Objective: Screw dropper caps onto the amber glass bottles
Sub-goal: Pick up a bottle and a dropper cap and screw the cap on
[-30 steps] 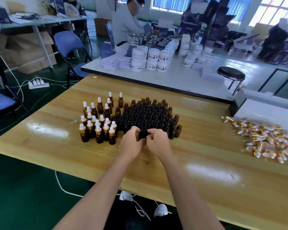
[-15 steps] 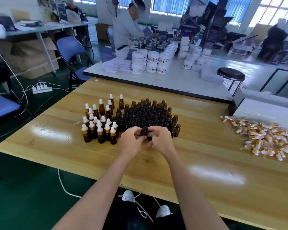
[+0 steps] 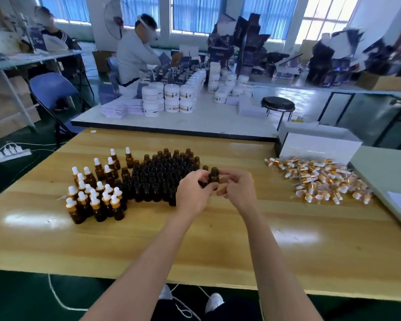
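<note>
left hand (image 3: 193,193) pinches uncapped bottle (image 3: 213,176) upright, neck clear for capping | right hand (image 3: 239,191) loose-fingered, empty, just beside | dropper caps (image 3: 317,179) heaped on its side, likely for reach

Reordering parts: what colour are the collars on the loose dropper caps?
Gold, with white bulbs on the dropper caps; the head view shows it best.

amber bottles (image 3: 162,177), gold/white caps (image 3: 320,179)

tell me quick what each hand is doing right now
Left hand: grip closed on an uncapped amber bottle.
Right hand: fingers curled right beside that bottle; cannot tell whether it holds it.
</note>
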